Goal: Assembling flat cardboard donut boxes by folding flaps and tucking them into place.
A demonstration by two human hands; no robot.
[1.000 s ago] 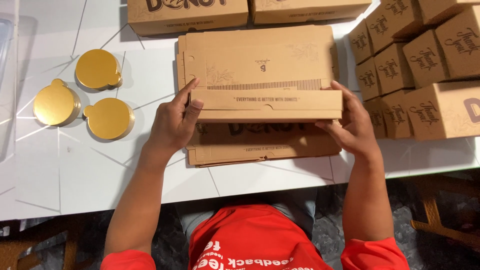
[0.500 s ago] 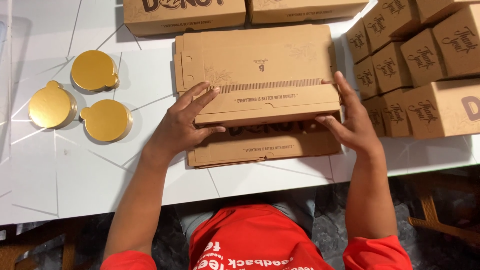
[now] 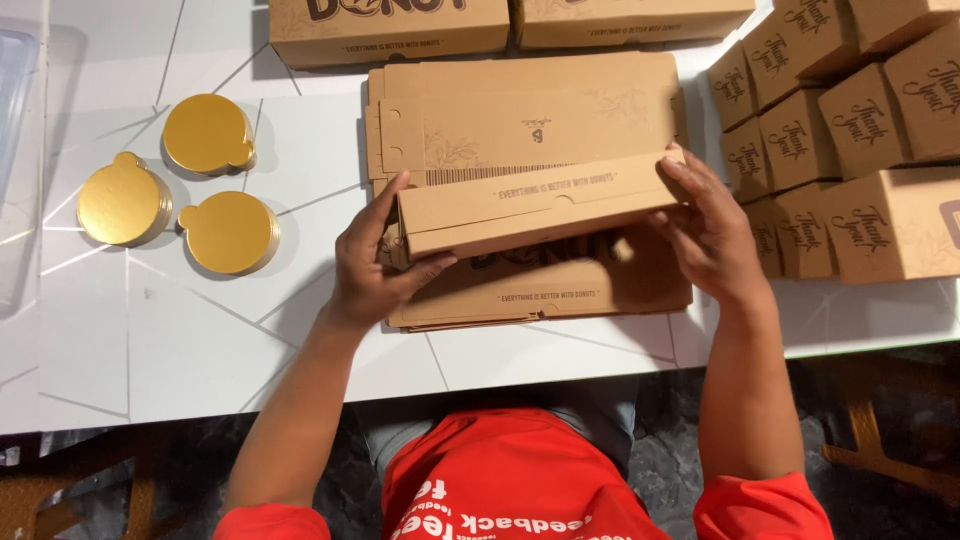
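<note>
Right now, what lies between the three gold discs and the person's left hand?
In the head view, only bare white table separates the gold discs from the left hand, which grips the brown cardboard box being folded.

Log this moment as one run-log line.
left hand: grips box flap | right hand: grips same flap | under: flat box stack | left: gold discs

The flat box blank (image 3: 530,200) is matt brown cardboard, the round cake boards (image 3: 228,232) glossy gold foil, the desk (image 3: 180,350) smooth white.
</note>
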